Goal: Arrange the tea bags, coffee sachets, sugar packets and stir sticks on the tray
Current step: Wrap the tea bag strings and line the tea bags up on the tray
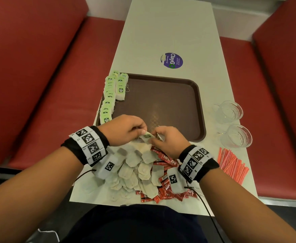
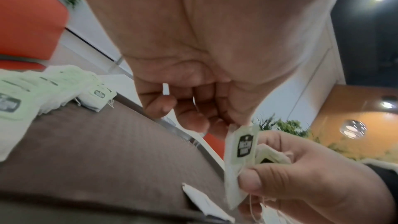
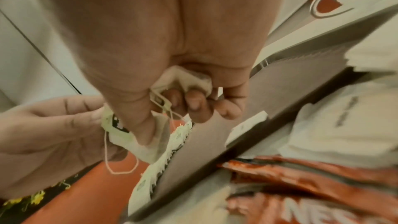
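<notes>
Papery and pale green, a single tea bag [image 1: 146, 136] is pinched between both hands just above the near edge of the tray. The left hand [image 1: 126, 129] has thumb and fingertips closed on its tag end; the right hand [image 1: 167, 141] nips the lower part between thumb and forefinger, and seems to keep another bag or two tucked in its curled fingers, though the right wrist view is too blurred to be sure. A loose string hangs below.

On the brown tray [image 1: 177, 102], only the left side is filled: two rows of green-tagged tea bags [image 1: 108, 100] stand overlapped along the left rim, the far row short. The rest of the tray floor is bare.

Much is left, by my reckoning. A heap of loose tea bags [image 1: 135, 169] lies on the table near the person, mixed with red coffee sachets [image 1: 166, 159]. Stir sticks [image 1: 231, 163] lie untouched at the near right, beside two glass cups [image 1: 231, 111]. Sugar packets I cannot pick out.
</notes>
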`<state>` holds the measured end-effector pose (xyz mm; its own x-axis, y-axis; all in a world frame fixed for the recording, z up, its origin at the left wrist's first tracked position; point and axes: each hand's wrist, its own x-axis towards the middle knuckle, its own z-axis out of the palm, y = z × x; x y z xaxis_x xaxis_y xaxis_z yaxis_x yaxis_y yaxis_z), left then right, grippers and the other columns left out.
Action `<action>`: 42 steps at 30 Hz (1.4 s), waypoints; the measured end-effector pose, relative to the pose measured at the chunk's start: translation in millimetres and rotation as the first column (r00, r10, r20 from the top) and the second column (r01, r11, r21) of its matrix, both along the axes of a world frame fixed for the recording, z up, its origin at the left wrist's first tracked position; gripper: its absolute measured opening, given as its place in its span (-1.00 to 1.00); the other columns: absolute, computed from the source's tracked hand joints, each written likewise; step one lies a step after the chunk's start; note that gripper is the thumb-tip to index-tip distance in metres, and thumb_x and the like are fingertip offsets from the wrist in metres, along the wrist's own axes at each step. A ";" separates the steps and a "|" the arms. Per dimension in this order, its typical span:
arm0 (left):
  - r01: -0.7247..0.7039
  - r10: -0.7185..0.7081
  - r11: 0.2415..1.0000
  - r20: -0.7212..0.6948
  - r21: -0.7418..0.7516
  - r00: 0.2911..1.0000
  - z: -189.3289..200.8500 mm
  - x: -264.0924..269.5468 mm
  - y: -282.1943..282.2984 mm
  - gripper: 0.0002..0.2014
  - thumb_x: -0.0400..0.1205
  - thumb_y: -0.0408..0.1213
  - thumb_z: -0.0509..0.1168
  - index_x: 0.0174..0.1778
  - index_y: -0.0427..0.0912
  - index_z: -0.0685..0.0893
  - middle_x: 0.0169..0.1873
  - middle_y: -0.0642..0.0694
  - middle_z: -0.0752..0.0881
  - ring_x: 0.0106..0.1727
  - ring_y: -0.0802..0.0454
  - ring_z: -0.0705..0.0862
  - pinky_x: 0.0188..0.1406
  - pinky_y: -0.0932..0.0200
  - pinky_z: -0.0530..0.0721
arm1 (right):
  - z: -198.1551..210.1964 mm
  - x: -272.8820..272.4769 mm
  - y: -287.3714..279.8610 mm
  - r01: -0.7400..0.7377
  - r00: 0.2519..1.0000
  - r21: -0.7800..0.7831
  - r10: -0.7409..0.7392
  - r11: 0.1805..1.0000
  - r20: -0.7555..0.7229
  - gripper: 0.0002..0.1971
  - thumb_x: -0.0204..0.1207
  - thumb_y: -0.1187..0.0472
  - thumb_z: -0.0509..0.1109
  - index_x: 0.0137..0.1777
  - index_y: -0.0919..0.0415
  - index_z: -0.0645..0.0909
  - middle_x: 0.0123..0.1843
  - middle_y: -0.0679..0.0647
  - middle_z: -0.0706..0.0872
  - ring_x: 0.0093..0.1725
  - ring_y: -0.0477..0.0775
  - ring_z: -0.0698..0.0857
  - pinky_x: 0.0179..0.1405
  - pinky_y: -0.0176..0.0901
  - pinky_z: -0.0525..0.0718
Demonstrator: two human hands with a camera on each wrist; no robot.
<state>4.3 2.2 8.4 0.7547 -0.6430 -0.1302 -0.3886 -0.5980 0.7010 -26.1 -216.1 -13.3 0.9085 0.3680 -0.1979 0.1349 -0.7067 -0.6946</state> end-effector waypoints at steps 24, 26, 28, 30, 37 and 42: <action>-0.538 0.512 0.736 0.182 0.412 0.839 -40.1 168.9 56.0 -0.59 0.54 -0.17 0.52 0.30 -0.01 0.61 0.02 -0.01 0.77 0.09 -0.06 0.71 0.10 0.05 0.67 | 2.8 41.8 25.6 0.073 0.993 0.095 -0.063 0.993 -0.101 -0.83 0.47 0.39 0.30 -0.15 0.16 0.36 -0.06 0.21 0.66 -0.12 0.24 0.62 -0.16 0.06 0.60; -0.556 0.527 0.708 0.198 0.436 0.827 -44.4 175.0 54.8 -0.57 0.50 -0.13 0.54 0.26 0.04 0.61 0.04 -0.02 0.78 0.09 -0.08 0.72 0.10 0.00 0.70 | 0.6 40.9 24.7 0.065 0.994 0.076 -0.058 0.995 -0.090 -0.86 0.46 0.37 0.33 -0.16 0.20 0.41 -0.09 0.16 0.64 -0.13 0.20 0.60 -0.17 0.01 0.58; -0.573 0.531 0.679 0.231 0.460 0.815 -45.6 177.3 52.8 -0.55 0.48 -0.08 0.54 0.26 0.04 0.59 0.03 -0.01 0.74 0.09 -0.11 0.70 0.02 0.02 0.68 | -1.2 40.9 23.2 0.056 0.995 0.063 -0.050 0.996 -0.087 -0.90 0.46 0.36 0.34 -0.13 0.23 0.46 -0.13 0.11 0.63 -0.17 0.14 0.59 -0.22 -0.08 0.55; -0.590 0.533 0.668 0.261 0.453 0.805 -45.5 177.6 49.5 -0.51 0.47 0.00 0.53 0.26 0.01 0.55 0.00 -0.04 0.70 0.08 -0.14 0.67 -0.09 0.06 0.61 | -3.0 42.2 21.4 0.049 0.996 0.058 -0.044 0.997 -0.080 -0.92 0.48 0.35 0.34 -0.10 0.23 0.50 -0.15 0.11 0.66 -0.22 0.11 0.59 -0.27 -0.14 0.55; -0.486 0.403 0.666 0.275 0.566 0.873 -49.8 175.9 25.9 -0.47 0.51 0.18 0.43 0.19 -0.15 0.56 0.02 -0.14 0.70 0.06 -0.22 0.68 -0.03 -0.03 0.68 | -10.4 46.7 18.4 0.053 0.997 0.103 -0.047 0.993 -0.059 -0.92 0.56 0.24 0.41 -0.12 0.06 0.59 -0.18 -0.01 0.74 -0.20 0.04 0.70 -0.15 -0.06 0.71; -0.479 0.406 0.659 0.262 0.580 0.876 -44.5 171.4 23.8 -0.50 0.50 0.16 0.42 0.17 -0.13 0.58 0.02 -0.15 0.71 0.04 -0.20 0.69 0.03 -0.08 0.71 | -12.2 50.0 15.3 0.028 1.000 0.113 -0.027 0.993 -0.007 -0.94 0.52 0.18 0.52 -0.15 0.02 0.72 -0.10 -0.11 0.73 -0.05 -0.13 0.67 0.02 -0.19 0.67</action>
<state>175.7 26.1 -36.2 0.9605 -0.0349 -0.2760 -0.0096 -0.9957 0.0923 23.9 -200.7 -25.6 0.9176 0.3632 -0.1613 0.1126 -0.6268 -0.7710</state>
